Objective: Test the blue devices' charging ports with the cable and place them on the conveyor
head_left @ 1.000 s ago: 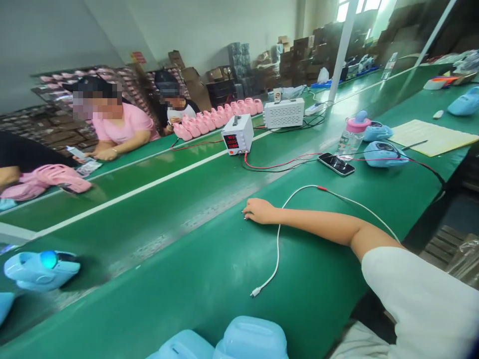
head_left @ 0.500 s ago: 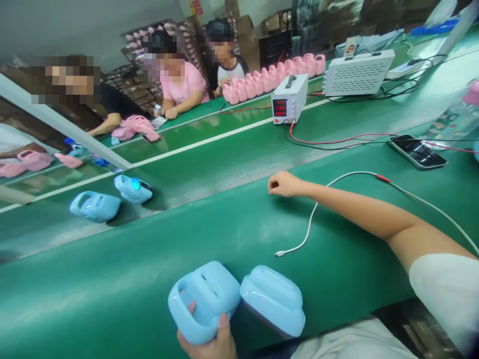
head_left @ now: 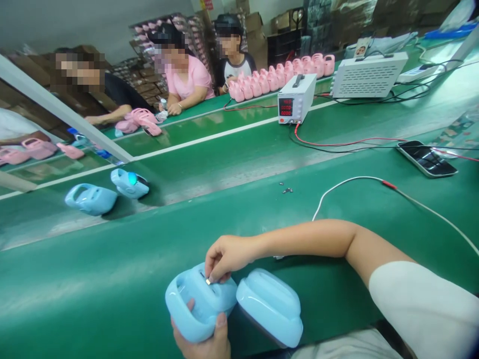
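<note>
The left hand (head_left: pixel 207 344) grips a glossy, loop-handled light-blue casing (head_left: pixel 205 300); the right hand (head_left: pixel 229 255) pinches a tiny pale piece (head_left: pixel 208 281) against its smooth surface.

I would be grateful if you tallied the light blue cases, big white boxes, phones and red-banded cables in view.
Light blue cases: 4
Big white boxes: 2
Phone: 1
Red-banded cable: 1
Total: 8
</note>
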The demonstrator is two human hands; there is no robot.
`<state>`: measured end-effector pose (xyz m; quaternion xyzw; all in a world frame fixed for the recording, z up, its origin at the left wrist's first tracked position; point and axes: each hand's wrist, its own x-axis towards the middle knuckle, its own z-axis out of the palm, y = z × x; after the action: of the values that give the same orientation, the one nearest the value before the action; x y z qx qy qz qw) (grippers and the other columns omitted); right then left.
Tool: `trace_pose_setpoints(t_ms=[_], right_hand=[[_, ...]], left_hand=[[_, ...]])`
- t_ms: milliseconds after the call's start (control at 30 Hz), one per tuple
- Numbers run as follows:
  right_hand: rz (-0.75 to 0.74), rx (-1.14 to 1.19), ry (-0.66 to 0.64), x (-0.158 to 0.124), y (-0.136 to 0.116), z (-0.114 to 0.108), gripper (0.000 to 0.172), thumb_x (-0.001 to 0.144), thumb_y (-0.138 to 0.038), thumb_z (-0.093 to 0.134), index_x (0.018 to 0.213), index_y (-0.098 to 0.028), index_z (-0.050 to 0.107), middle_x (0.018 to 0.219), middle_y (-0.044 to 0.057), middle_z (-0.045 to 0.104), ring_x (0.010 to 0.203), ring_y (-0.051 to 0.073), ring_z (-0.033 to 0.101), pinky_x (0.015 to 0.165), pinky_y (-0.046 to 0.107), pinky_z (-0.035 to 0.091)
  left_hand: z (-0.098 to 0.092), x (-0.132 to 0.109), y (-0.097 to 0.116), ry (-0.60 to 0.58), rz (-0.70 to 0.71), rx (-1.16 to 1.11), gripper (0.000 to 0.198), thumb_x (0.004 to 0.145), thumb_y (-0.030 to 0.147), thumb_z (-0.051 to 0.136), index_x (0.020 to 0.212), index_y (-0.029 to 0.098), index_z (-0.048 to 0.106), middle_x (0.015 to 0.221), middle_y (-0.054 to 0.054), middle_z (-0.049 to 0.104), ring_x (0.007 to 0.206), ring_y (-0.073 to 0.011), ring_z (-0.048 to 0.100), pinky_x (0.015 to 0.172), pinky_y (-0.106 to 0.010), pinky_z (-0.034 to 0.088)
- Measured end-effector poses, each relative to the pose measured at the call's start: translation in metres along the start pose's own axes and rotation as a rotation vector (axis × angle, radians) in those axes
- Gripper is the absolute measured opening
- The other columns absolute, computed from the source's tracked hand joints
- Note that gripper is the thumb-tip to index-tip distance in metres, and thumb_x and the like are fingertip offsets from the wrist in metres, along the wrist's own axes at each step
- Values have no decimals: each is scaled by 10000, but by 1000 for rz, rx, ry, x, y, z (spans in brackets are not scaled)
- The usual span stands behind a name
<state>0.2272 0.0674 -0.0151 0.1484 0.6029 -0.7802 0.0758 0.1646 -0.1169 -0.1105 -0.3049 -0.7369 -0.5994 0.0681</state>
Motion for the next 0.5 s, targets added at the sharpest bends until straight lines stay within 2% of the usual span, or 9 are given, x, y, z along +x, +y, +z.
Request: trace_pose_setpoints(t_ms=[133,267,367,500], right_hand=[[11,-22,-7,1,1,-6,112,699,-45,670,735,-101,579,545,-61,561,503,55,544,543,167,464],[38,-40,-37,0,-1,-10,111,702,-46,677,721,-98,581,553,-55,572,505,60,550,538,175,474],[66,-40,-48,0,-1,-11,118,698,-29,674,705,-98,579,549,-51,573,502,65,550,535,181,478],[59,8,-82,3,2,-13,210,626,-34,733,731,-106,566,578,-50,582,537,75,562,579,194,488]], left_hand=[[-2,2,-4,-11,10,52,696,518,464,753,1111,166,542,1136,-108,536,1075,-294,518,974,-520,398],[-3,3,-4,-21,6,104,776,454,491,783,1108,137,560,1147,-147,541,1021,-330,538,921,-566,410],[-1,4,0,-35,17,143,773,459,512,773,1102,131,574,1187,-161,532,1035,-341,534,899,-548,431],[1,6,0,-39,41,170,771,448,522,776,1079,124,582,1178,-166,542,1004,-340,548,901,-564,430]])
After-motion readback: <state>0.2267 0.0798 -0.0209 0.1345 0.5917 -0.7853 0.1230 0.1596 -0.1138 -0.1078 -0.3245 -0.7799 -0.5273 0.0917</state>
